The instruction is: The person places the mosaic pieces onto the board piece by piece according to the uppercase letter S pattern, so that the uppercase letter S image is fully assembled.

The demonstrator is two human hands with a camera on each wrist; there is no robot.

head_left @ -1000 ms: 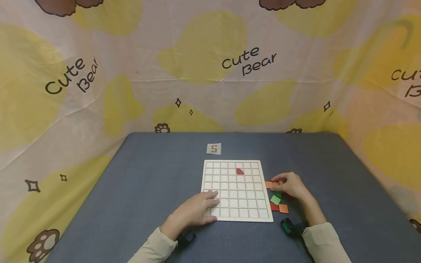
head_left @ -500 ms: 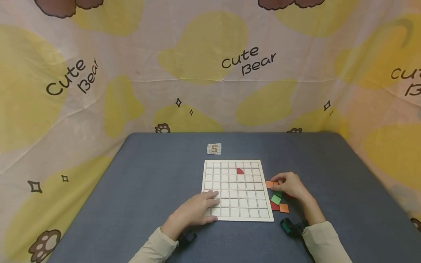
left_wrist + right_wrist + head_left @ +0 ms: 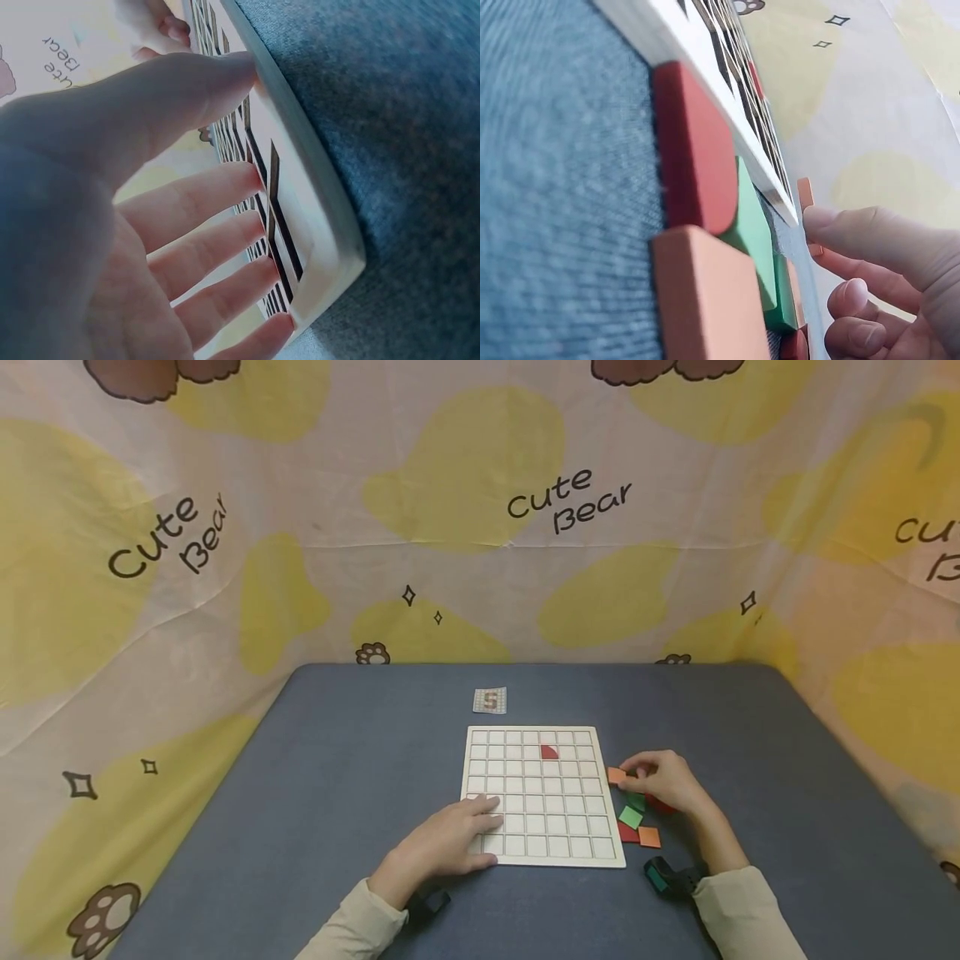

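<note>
My left hand lies with spread, extended fingers on the left front part of a white grid board; its thumb is at the board's edge. A red quarter-round tile sits in one square toward the board's far side. Beside the board's right edge, my right hand pinches an orange tile between thumb and finger, seen also in the right wrist view as an orange tile raised off the table. Under and near that hand lie a green tile, a red tile and another orange tile.
A small card with an S-like figure on a grid lies beyond the board. The blue-grey table runs back to a printed cloth that hangs behind and at both sides. Each wrist wears a dark camera.
My right hand has drawn up slightly with the orange tile, where two orange pieces showed side by side before. The left hand stays on the board.
</note>
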